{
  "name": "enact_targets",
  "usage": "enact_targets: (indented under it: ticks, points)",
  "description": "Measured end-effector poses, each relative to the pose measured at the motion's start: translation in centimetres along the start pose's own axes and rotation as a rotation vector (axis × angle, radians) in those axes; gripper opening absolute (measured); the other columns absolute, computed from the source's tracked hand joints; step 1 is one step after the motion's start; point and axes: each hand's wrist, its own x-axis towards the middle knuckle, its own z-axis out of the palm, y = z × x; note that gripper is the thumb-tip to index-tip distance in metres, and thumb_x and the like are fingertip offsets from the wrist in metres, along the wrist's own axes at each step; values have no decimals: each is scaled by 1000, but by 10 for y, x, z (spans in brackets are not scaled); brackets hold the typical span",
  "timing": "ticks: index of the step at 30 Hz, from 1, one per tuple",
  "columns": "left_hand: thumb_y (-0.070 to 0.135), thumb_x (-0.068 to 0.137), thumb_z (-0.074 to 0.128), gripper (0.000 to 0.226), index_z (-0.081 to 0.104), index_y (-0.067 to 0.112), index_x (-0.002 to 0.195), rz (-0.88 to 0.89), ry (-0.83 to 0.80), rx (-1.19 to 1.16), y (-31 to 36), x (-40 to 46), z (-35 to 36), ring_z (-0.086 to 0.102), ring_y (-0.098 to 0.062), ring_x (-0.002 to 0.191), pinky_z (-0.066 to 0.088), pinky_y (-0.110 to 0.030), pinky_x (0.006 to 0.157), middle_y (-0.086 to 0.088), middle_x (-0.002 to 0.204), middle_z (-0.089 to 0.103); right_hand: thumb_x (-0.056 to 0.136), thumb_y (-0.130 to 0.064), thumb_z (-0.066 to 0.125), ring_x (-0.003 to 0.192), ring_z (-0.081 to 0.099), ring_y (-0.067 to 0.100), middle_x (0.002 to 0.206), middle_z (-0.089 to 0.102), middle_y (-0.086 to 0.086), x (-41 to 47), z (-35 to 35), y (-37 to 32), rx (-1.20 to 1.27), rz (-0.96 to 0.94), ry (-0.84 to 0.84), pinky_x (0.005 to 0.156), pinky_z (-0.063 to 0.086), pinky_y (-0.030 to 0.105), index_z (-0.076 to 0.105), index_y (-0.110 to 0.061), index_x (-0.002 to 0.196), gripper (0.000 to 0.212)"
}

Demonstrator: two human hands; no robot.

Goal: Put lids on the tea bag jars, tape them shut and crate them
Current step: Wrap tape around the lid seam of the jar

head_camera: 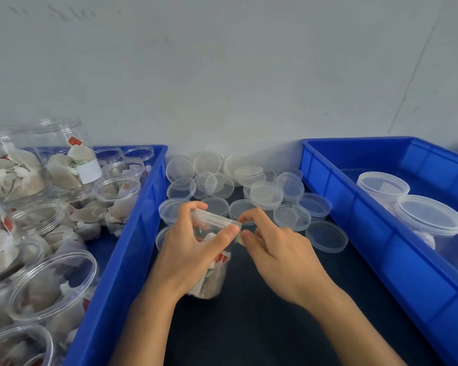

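Your left hand (193, 249) grips a lidded jar (212, 265) of tea bags: the fingers curl over the lid (215, 216) and the thumb lies along its near rim. The jar stands tilted on the dark table (270, 320), between the two crates. Your right hand (275, 249) pinches a short strip of tape (239, 237) between thumb and forefinger, just beside the left thumb, at the right edge of the lid. The tape is small and partly blurred; you cannot tell how much of it touches the jar.

Behind your hands, a pile of loose clear lids (249, 186) covers the far part of the table, up to the wall (222, 75).

To your left, a blue crate (140, 220) holds open jars (50, 283) filled with tea bags; several lie on their sides, some stacked on others. To your right, a second blue crate (354, 207) holds two jars with lids (407, 207), side by side near its middle.
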Motion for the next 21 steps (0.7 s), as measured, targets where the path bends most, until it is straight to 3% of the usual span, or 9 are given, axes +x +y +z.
enact_targets:
  ticks: [7, 10, 14, 17, 21]
  points:
    - [76, 83, 68, 61, 47, 42, 129, 9, 75, 75, 7, 2, 1, 68, 8, 92, 59, -20, 68, 16, 108, 67, 109, -50, 38, 62, 59, 14, 68, 60, -8, -1, 6, -1, 10, 28, 59, 62, 52, 39, 34, -42, 124, 17]
    - [76, 66, 59, 65, 44, 40, 118, -16, 80, 137, 16, 4, 4, 65, 10, 85, 55, -18, 59, 16, 99, 63, 110, -50, 36, 63, 58, 14, 69, 59, -12, -3, 8, -2, 9, 19, 49, 62, 51, 39, 37, -41, 114, 10]
    - [82, 61, 63, 72, 42, 40, 116, 16, 78, 120, 16, 4, 6, 69, 2, 82, 61, -25, 66, 15, 97, 66, 111, -45, 40, 68, 57, 15, 74, 59, -28, -2, 5, 1, 72, 26, 15, 62, 46, 34, 45, -41, 105, 9]
    - [89, 58, 68, 80, 42, 43, 118, 3, 58, 107, 12, 3, 3, 73, -5, 84, 64, -31, 71, 15, 99, 68, 110, -42, 46, 65, 51, 14, 74, 60, -15, 0, -1, 3, 146, 25, -8, 61, 40, 30, 51, -42, 102, 9]
    - [89, 60, 64, 76, 43, 47, 119, -3, 58, 89, 9, 6, 0, 71, 3, 88, 64, -28, 71, 17, 103, 67, 107, -50, 49, 69, 54, 11, 80, 63, -9, 4, -7, 2, 181, 56, -61, 62, 39, 26, 58, -44, 102, 12]
